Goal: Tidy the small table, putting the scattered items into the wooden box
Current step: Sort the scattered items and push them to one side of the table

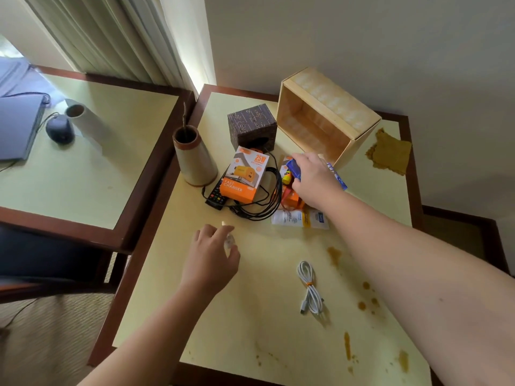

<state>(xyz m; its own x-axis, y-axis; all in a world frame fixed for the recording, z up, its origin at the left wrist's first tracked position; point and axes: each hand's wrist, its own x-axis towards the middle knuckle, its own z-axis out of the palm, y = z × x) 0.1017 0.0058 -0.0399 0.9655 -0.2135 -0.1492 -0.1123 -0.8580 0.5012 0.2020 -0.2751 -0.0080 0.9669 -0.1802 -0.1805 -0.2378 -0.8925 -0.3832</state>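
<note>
The wooden box (328, 118) lies on its side on the tabletop (259, 316), its inside bare. The right hand (312, 179) grips a blue packet (295, 169) near its opening; the left hand (211, 257) pinches a small clear object (229, 242).

Blurred beyond telling: small pale object (229, 240) pinched in left hand (211, 259). Half hidden beside the wooden box (326, 118): blue packet (295, 168) under right hand (312, 176). Partly covered there: remote (216, 196) beneath charger box (245, 174).
</note>
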